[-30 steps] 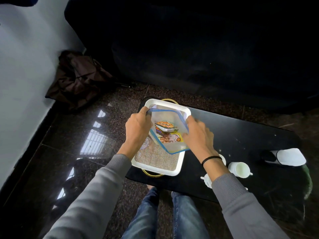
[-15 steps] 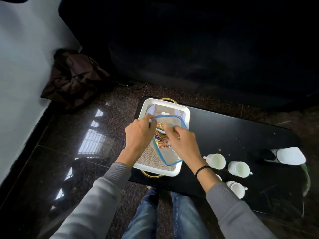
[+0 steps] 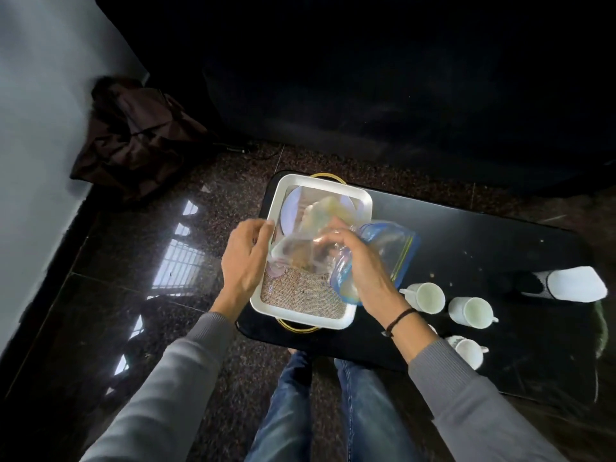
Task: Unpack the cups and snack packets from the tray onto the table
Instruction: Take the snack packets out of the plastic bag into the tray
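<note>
Right hand (image 3: 363, 265) grips a crumpled clear plastic zip bag with a blue edge (image 3: 383, 251), fingers curled round it, held over the right side of the white rectangular tray with gold loop handles (image 3: 266, 296). The snack packets inside the bag show only as a brownish motion blur (image 3: 300, 258); no print is readable. Left hand (image 3: 245, 258) is at the tray's left rim with fingers curled. Whether it pinches the bag's edge cannot be told. A pale round plate (image 3: 291, 211) in the tray's far end is partly hidden by the bag. Three white handled cups (image 3: 426, 296) stand on the glossy black table (image 3: 483, 235) right of the tray, one cut off by the right sleeve.
</note>
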`<act>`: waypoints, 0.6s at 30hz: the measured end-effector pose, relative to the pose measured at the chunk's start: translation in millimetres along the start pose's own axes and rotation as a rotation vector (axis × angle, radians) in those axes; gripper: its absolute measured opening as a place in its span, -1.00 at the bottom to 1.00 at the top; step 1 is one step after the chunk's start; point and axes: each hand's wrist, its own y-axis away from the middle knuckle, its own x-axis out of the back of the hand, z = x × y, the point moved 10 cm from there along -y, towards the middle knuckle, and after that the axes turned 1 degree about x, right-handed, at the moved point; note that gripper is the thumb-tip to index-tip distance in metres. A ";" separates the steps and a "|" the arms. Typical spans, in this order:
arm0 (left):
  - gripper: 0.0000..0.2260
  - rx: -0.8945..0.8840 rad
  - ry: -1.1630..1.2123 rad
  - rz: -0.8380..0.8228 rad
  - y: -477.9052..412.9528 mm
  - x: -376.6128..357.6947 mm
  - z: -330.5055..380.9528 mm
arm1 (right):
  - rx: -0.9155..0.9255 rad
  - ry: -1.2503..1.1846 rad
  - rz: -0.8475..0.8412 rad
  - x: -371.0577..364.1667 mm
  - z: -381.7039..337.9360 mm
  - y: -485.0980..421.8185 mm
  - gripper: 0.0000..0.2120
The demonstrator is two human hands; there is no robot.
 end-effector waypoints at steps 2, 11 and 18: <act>-0.56 0.057 0.110 -0.027 -13.0 -8.8 -11.0 | 0.056 -0.078 -0.071 -1.9 -7.8 -0.6 -0.72; -0.27 0.577 0.760 -0.590 -6.5 -121.6 -74.1 | 0.068 -0.422 -0.105 18.4 -16.6 0.8 -0.71; -0.43 0.598 1.044 -0.459 0.1 -138.7 -85.9 | -0.122 -0.373 0.193 61.1 30.3 -19.7 -0.45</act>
